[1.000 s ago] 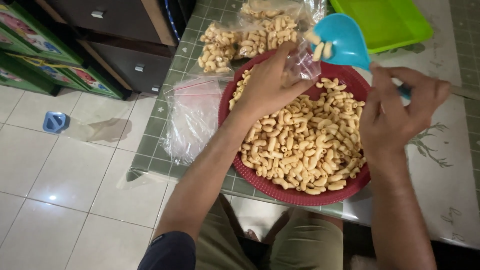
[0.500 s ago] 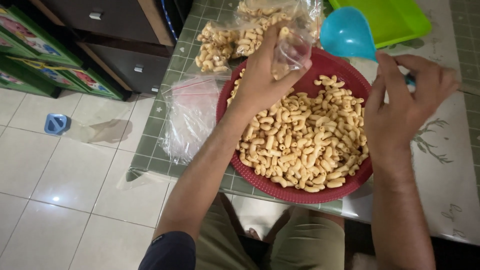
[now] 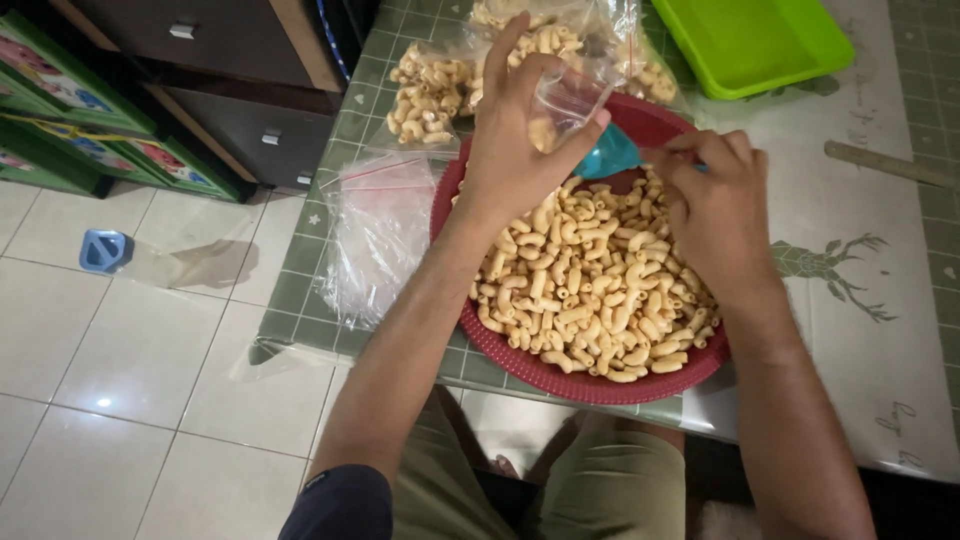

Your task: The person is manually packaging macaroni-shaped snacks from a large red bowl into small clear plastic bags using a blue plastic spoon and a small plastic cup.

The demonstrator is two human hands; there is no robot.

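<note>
Left hand (image 3: 510, 150) is closed around a crinkled clear bag (image 3: 570, 95); right hand (image 3: 715, 215) grips a smooth blue scoop (image 3: 607, 157), mostly hidden, over curled macaroni (image 3: 590, 290) in a round ribbed red tray (image 3: 600, 385).

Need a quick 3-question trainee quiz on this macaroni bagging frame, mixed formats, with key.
1. True or false: the left hand holds a clear plastic bag over the red tray.
2. The right hand holds which tool? A) metal tongs B) blue scoop C) wooden spoon
3. Fill in: the stack of empty clear bags lies to the ____ of the red tray in the head view.

Key: 1 true; 2 B; 3 left. The scoop dips into the macaroni near the tray's far edge; a green tray sits beyond.
</note>
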